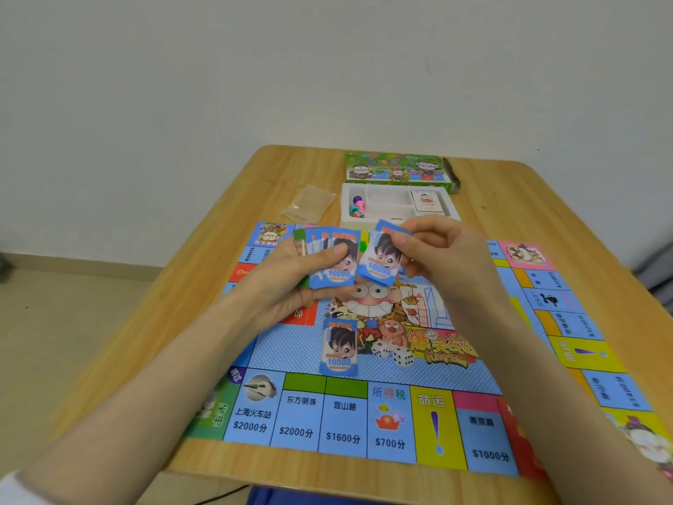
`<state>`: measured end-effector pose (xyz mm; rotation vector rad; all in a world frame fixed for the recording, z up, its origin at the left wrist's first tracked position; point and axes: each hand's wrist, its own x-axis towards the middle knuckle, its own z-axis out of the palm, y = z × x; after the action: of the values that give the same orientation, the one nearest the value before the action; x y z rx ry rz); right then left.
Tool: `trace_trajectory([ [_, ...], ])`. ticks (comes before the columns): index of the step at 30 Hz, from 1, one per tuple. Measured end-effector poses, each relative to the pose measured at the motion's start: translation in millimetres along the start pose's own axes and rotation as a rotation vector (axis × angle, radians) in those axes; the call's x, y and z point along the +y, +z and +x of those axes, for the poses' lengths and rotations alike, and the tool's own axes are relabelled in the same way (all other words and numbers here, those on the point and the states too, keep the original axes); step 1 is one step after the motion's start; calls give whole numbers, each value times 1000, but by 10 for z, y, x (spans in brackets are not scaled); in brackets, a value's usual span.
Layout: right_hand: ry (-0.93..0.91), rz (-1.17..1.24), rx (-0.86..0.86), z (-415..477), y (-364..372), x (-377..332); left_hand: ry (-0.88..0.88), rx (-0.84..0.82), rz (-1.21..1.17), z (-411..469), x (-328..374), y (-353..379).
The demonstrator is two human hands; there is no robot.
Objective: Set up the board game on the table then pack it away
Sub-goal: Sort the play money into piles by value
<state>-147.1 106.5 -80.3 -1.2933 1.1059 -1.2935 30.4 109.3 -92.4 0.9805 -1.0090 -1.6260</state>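
1. Right now, the left hand point(289, 277) is gripping a fanned stack of blue notes point(333, 262), its thumb pressing on top, above the board point(389, 424).
2. The right hand point(440, 256) is pinching a single note point(380, 258) by its upper part, just beside the stack.
3. To my eye, dealing well is calling for the thumb to be freeing one note only, so that two aren't leaving together.
4. Another note point(339, 348) is lying flat mid-board, below both hands; the pinched one is probably going near it.
5. The box tray point(451, 209) and lid point(395, 169) are sitting on the table point(218, 198) beyond.
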Motion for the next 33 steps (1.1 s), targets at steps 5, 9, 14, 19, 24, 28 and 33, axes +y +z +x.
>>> trace_trajectory([
  [5, 226, -176, -405, -60, 36, -30, 52, 80, -71, 25, 47, -36],
  [9, 231, -462, -463, -127, 187, 88, 52, 74, -51, 11, 45, -29],
  [14, 173, -593, -445, -122, 228, 220, 52, 67, -33, 1, 38, -11],
  [19, 3, -818, -439, -127, 256, 267, 48, 64, -29, 2, 41, -23],
  [24, -145, -857, -472, -145, 251, 228, 36, 68, -41, 9, 40, -31],
  [28, -191, -880, -678, -174, 202, 162, 25, 71, -60, 5, 43, -35],
  [33, -301, -1031, -820, -227, 219, 208, 35, 76, -69, 2, 54, -39],
])
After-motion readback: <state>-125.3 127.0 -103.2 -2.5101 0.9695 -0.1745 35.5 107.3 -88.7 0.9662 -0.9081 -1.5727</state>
